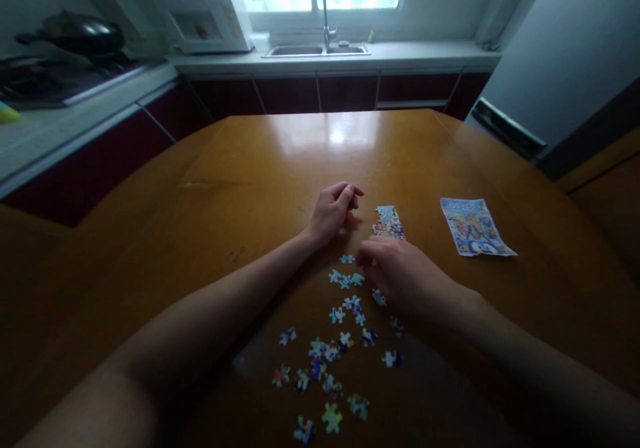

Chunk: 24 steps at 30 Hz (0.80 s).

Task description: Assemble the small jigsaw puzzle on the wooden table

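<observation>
My left hand (334,212) rests on the table with its fingers curled in and the thumb lying over them; nothing shows in it. To its right lies a joined strip of jigsaw puzzle (389,220), its near end at the back of my right hand (397,268). That hand is bent downward with fingers closed, and its fingertips are partly hidden, so what they hold cannot be made out. Just left of those fingers is a small pale blue puzzle piece group (347,259). More loose puzzle pieces (345,279) lie scattered nearer to me, several of them touching or overlapping.
A printed picture sheet (475,228) with curled corners lies at the right on the wooden table (240,168). Beyond the table are a counter with a sink (295,51), a white microwave (205,25) and, left, a dark wok (80,33). A fridge (565,55) stands right.
</observation>
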Motion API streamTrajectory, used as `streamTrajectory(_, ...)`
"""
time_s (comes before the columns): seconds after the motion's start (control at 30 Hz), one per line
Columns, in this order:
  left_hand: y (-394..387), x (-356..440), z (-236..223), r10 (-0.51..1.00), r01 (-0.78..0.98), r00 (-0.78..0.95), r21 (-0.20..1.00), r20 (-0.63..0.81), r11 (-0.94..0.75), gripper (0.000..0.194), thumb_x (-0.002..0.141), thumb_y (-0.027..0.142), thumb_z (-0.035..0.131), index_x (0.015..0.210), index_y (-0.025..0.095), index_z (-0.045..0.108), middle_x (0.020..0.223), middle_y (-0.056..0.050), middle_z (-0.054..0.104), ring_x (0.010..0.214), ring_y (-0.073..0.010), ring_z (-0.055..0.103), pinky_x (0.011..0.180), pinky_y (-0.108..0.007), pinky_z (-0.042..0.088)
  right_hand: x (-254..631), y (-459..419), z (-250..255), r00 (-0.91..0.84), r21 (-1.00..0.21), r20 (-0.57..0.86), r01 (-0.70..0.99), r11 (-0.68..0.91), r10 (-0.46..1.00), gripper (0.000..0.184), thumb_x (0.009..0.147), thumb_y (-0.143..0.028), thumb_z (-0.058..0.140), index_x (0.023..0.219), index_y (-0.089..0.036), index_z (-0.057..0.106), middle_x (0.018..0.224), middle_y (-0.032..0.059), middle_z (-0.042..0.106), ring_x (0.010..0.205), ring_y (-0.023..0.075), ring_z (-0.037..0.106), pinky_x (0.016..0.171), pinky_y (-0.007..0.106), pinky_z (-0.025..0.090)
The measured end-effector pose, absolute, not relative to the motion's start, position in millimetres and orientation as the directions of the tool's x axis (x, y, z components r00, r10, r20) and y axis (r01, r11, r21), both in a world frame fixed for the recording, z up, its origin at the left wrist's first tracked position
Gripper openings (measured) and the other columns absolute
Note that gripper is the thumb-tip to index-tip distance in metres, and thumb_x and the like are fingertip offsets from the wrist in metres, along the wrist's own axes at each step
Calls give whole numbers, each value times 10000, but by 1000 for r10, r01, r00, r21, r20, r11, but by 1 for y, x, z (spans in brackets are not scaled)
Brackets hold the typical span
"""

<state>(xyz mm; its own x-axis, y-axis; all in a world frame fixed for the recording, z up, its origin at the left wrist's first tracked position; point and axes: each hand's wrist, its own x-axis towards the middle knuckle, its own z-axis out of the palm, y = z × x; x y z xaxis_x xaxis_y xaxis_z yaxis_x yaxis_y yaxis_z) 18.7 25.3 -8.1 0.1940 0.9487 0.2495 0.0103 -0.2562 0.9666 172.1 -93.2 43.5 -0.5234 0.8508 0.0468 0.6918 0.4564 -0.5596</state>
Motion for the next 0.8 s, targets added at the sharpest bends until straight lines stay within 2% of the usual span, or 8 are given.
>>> streamTrajectory(0.13,24,19,-7,947,16,193,965,256,-264,252,967,252,487,846,151,684,669,-15,576,587,-96,501,539,-231,387,167,-95,35,-470,-557,108,701,445,876,135,898,-117,558,879,-180,675,941,70,647,893,186,589,796,320,450)
streamTrajectory(0.27,25,19,-8,945,21,195,962,264,-273,251,966,259,487,847,152,680,663,-13,571,578,-99,495,538,-236,390,158,-104,27,-512,-485,125,716,502,850,27,874,-208,673,879,-186,689,962,76,621,913,212,571,798,348,469)
streamTrajectory(0.37,26,19,-9,945,28,193,961,264,-274,254,966,264,482,851,152,678,659,-14,573,583,-102,498,540,-233,392,153,-108,24,-524,-433,128,734,522,842,57,856,-221,705,883,-182,674,972,82,614,930,227,554,816,368,475)
streamTrajectory(0.53,25,19,-7,947,9,194,965,257,-264,255,963,253,484,840,147,681,655,-12,575,582,-97,499,546,-228,399,152,-107,21,-537,-428,138,725,539,832,93,847,-192,693,911,-163,632,1014,100,612,983,247,525,853,382,462)
streamTrajectory(0.63,24,19,-6,947,2,195,966,254,-259,250,957,251,491,836,144,682,659,-11,575,586,-97,503,547,-226,403,151,-105,21,-559,-475,142,686,552,817,53,852,-144,651,875,-160,606,970,88,636,935,223,532,825,359,454)
streamTrajectory(0.8,25,18,-6,948,26,191,964,256,-266,251,954,258,489,848,139,684,662,-10,573,597,-99,515,539,-216,396,159,-94,28,-576,-682,169,518,516,800,133,835,-56,577,840,-184,617,838,22,664,791,149,568,738,284,447)
